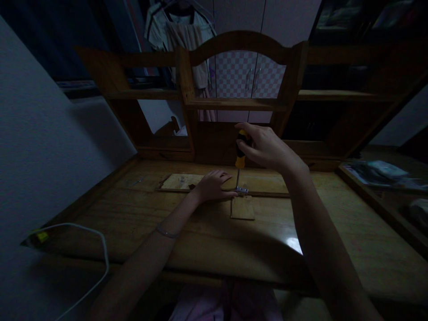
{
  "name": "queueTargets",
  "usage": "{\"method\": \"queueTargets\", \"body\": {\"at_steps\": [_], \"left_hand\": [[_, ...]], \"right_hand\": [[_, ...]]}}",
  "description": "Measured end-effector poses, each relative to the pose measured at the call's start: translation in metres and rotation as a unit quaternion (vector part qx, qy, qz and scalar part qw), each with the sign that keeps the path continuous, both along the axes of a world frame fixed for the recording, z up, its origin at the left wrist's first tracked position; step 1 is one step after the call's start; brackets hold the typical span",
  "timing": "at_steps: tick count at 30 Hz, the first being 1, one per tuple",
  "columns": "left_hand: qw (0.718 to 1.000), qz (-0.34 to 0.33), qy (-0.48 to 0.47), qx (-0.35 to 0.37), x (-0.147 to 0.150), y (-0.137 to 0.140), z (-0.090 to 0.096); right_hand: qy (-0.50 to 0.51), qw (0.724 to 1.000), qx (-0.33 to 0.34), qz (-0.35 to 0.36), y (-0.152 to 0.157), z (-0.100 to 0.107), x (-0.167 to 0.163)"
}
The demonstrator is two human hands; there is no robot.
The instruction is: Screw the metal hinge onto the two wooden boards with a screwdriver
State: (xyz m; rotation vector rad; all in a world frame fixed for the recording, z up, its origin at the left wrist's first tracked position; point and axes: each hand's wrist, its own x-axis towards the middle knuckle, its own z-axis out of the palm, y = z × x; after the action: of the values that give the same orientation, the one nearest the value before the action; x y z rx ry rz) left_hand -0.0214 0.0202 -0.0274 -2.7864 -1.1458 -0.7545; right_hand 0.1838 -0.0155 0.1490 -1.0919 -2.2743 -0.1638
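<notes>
My right hand (267, 147) is wrapped round the black and yellow handle of a screwdriver (240, 161). The screwdriver stands nearly upright, its tip down at a small metal hinge (243, 191). That hinge sits at the front edge of a long, narrow wooden board (267, 185), over a small square wooden piece (242, 208). Fingers stretched out, my left hand (212, 185) lies flat across the board, left of the hinge. Its thumb points at the hinge; whether it touches is too dark to tell. The board's left end looks rough and broken.
Beneath everything is a wooden desk top (140, 227), with a wooden shelf unit (234, 104) along its back. Small metal bits (137, 182) lie at the left. A white cable (103, 243) loops at the lower left. Plastic-wrapped items (381, 171) lie at the right.
</notes>
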Motion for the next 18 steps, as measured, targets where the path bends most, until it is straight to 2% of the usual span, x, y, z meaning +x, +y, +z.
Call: {"method": "queueTargets", "body": {"at_steps": [6, 12, 18], "left_hand": [[0.999, 0.034, -0.015, 0.03, 0.021, -0.018, 0.005], [0.997, 0.07, -0.02, 0.024, 0.03, -0.025, 0.005], [0.997, 0.068, -0.039, 0.016, 0.032, -0.026, 0.004]], "right_hand": [[-0.001, 1.0, 0.008, 0.0, 0.0, -0.001, -0.001], [-0.004, 1.0, 0.006, -0.005, 0.001, -0.001, -0.002], [-0.006, 1.0, 0.014, -0.001, 0.001, -0.001, -0.003]]}}
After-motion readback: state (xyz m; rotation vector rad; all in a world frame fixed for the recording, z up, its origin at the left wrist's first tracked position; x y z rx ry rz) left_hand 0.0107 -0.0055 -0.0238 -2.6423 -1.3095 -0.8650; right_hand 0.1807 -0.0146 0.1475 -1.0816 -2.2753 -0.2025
